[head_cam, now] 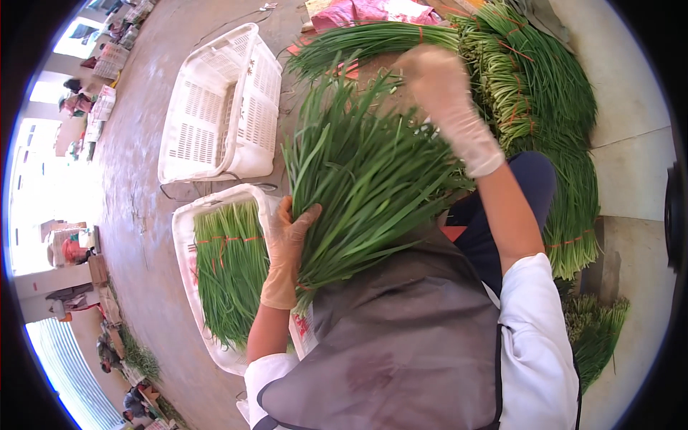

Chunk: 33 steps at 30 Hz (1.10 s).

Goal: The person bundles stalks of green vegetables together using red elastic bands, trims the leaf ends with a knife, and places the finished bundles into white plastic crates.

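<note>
My left hand (287,242), in a thin clear glove, grips the side of a large bunch of garlic chives (365,177) against my apron. The bunch's leaves fan out loosely up and to the right, and a red tie shows near its lower end. My right hand (438,80), also gloved, is raised beyond the bunch, close to the bundled chives lying at the back. It is motion-blurred with the fingers curled, and I cannot tell whether anything is in it. By my left forearm stands a white plastic crate (185,279) holding tied chives (231,269).
Another white perforated crate (258,118), with a wire handle, stands farther off on the floor (145,134). Tied chive bundles (559,102) are piled along the wall (629,183) at right, with more greens (591,333) below. A pink sack (371,13) lies at the back. People sit far left.
</note>
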{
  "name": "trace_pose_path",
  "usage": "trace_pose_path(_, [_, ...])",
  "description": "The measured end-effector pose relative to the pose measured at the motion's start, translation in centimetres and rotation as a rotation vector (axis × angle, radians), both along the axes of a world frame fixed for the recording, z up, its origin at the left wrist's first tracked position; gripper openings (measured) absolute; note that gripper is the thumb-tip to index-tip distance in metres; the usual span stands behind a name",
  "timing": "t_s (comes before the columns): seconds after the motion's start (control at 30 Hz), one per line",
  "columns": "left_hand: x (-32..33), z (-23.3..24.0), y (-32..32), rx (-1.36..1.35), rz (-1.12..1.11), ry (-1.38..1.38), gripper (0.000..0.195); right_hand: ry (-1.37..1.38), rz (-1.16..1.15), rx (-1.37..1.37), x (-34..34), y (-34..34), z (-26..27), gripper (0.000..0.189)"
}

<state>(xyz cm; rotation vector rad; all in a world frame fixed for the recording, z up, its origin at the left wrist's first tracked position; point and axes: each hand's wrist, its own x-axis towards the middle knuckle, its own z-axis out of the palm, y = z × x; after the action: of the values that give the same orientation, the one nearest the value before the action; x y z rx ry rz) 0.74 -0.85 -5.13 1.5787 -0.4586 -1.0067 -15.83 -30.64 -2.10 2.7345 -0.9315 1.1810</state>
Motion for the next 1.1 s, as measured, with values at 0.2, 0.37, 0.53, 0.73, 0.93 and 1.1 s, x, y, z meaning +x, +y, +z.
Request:
trace_pose_path(0.2, [1.5, -1.0, 0.3, 0.047, 0.001, 0.042, 0.041, -0.071, -0.035, 0.213, -7.3, 5.6, 3.2, 0.028])
trace_pose_path(0.37, [-1.0, 2.2, -1.0, 0.037, -0.092, -0.053, 0.079, 0.282, 0.208, 0.491, -8.7, 10.9, -0.4, 0.014])
trace_pose_path(0.53, [-2.7, 1.6, -0.4, 0.076, -0.449, -1.057, 0.119, -0.096, -0.115, 0.054, -7.9, 6.4, 2.6, 0.002])
trace_pose_path(0.73, [1.1, 0.6, -4.0, 0.250, -0.208, -0.600, 0.070, 0.332, 0.582, 0.191, -1.7, 15.1, -1.3, 0.078])
trace_pose_path(0.93, [3.4, -0.9, -2.5, -0.021, 0.100, 0.000, 0.037, 0.613, 0.333, 0.270, -5.9, 13.3, -7.4, 0.045])
trace_pose_path(1.1, [1.6, 1.8, -2.3, -0.120, 0.078, 0.176, 0.037, 0.855, -0.118, 0.463, -12.4, 4.1, -7.6, 0.018])
